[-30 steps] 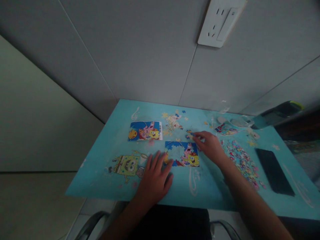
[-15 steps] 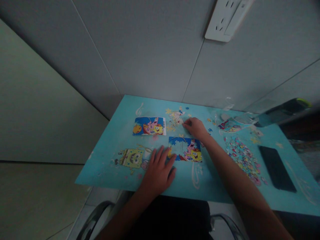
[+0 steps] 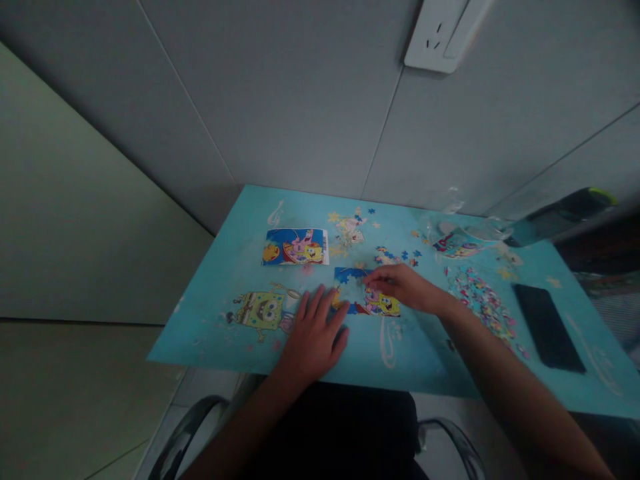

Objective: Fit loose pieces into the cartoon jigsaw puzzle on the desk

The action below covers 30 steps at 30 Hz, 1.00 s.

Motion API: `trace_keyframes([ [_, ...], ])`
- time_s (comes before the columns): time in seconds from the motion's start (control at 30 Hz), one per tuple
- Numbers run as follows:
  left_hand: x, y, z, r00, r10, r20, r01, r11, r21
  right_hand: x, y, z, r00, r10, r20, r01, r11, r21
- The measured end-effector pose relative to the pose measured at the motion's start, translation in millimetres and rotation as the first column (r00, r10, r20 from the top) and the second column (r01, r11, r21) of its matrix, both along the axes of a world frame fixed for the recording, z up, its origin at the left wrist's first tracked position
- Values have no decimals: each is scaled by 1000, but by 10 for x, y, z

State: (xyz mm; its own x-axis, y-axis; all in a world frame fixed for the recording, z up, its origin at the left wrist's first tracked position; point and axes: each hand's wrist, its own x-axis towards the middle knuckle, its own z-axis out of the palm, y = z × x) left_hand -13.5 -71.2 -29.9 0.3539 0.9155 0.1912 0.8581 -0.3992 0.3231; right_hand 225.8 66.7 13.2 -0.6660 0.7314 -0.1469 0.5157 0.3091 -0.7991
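A partly assembled jigsaw puzzle (image 3: 357,309) with a cartoon picture lies on the table, a gap in its left and middle part. My left hand (image 3: 316,330) rests flat with fingers spread, its fingertips at the puzzle's left edge. Over the puzzle's upper middle, at the edge of the gap, my right hand (image 3: 400,285) pinches a small puzzle piece, mostly hidden by the fingertips. Behind the puzzle sits a picture card (image 3: 295,247) showing the same scene. Several loose blue and mixed puzzle pieces (image 3: 387,256) lie just beyond my right hand.
A heap of colourful puzzle pieces (image 3: 483,300) spreads right of my right forearm, beside a dark phone (image 3: 549,327). Clear plastic packaging (image 3: 460,243) and a dark bottle (image 3: 565,217) are at the back right. The printed blue table (image 3: 210,307) meets a grey wall (image 3: 300,120).
My right hand has moved toward me, from the table behind the puzzle to above it, still pinching. This uncovers loose pieces behind it. My left hand stays in place; the view has shifted slightly.
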Motion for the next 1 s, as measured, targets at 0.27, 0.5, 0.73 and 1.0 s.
trace_keyframes([
  [0.27,3,-7,7,1000,1,8,-1,1000,-7,-65,-110,48,998,59,31,-56,994,-89],
  [0.5,5,-1,6,1000,3,17,-3,1000,13,-7,-82,7,992,101,76,-100,995,-21],
  [0.73,11,-3,24,1000,6,20,-7,1000,14,5,-53,-63,990,124,65,-130,987,92],
  [1.0,6,-3,14,1000,2,13,-2,1000,13,13,-34,-77,985,144,96,-157,976,149],
])
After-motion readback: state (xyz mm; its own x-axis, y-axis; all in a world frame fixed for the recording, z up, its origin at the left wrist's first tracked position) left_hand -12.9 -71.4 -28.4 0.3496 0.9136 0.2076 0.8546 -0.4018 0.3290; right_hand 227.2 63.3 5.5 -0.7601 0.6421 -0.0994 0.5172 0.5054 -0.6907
